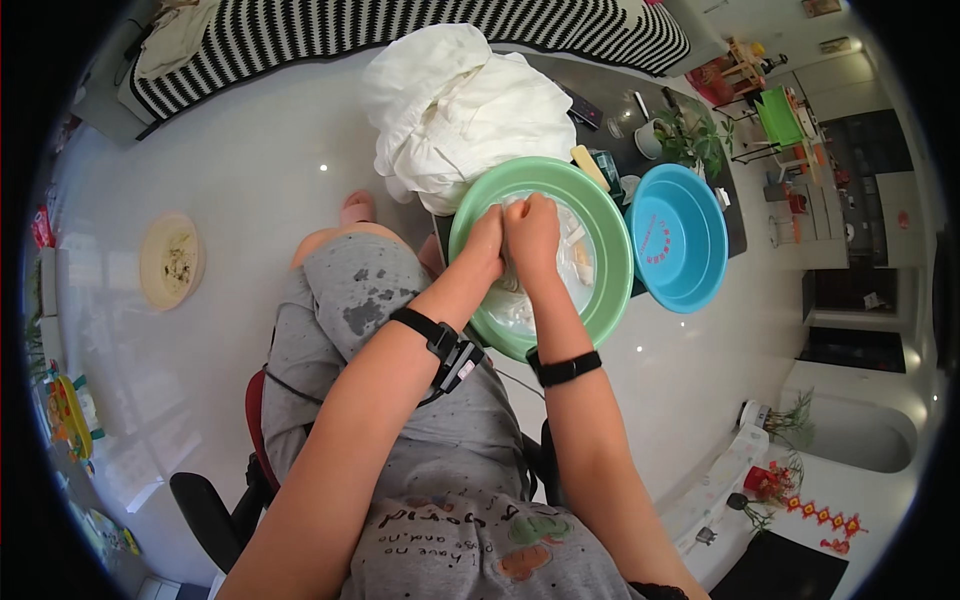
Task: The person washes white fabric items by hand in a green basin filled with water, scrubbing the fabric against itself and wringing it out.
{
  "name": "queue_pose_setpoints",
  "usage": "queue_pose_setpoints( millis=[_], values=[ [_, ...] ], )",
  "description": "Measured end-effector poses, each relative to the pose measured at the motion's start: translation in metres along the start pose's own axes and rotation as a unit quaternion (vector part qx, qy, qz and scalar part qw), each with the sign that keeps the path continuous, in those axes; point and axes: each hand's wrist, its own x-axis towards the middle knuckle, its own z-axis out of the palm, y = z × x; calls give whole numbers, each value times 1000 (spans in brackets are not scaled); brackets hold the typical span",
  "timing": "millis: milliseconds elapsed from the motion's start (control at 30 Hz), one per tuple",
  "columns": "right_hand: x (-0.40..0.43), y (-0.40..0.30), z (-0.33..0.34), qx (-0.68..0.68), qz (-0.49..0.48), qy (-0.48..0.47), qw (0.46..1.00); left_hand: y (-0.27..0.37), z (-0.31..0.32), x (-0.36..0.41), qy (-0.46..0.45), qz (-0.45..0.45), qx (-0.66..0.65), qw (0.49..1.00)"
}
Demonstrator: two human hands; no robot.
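Note:
A green plastic basin (pixel 616 262) holds water and wet, whitish cloth (pixel 514 307). My left hand (pixel 487 240) and my right hand (pixel 532 232) are closed side by side over it, knuckles close together, gripping part of the wet cloth. Some pale, strip-like pieces lie in the water to the right of my right hand. Behind the basin, a large heap of white fabric (pixel 480 112) rests partly on the dark low table. A yellowish bar-shaped item (pixel 589 168) lies against the basin's far right rim.
A blue plastic basin (pixel 679 240) stands right of the green one. Beyond are a potted plant (pixel 694 139) and a remote control (pixel 579 105) on the dark table (pixel 622 79). A cream basin (pixel 171 261) with dark bits sits on the floor at left. Chair armrest (pixel 201 499) lies lower left.

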Motion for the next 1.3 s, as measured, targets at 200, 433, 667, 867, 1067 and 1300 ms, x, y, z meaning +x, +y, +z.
queue_pose_setpoints(
  millis=[200,433,667,867,1067,1300],
  values=[
    [28,46,-6,221,284,-63,931,-8,-2,19,-8,111,34,993],
    [-31,-58,-20,-36,106,-113,987,17,-37,35,-204,-31,-86,975],
    [10,24,-2,41,212,14,976,-2,-4,20,-27,44,185,981],
    [-14,12,-1,80,179,57,979,1,18,-5,-26,9,116,993],
    [-11,-22,-15,61,166,5,984,4,6,2,38,12,119,992],
    [-2,85,-22,428,393,-33,813,-27,26,9,-37,59,134,989]
  ],
)
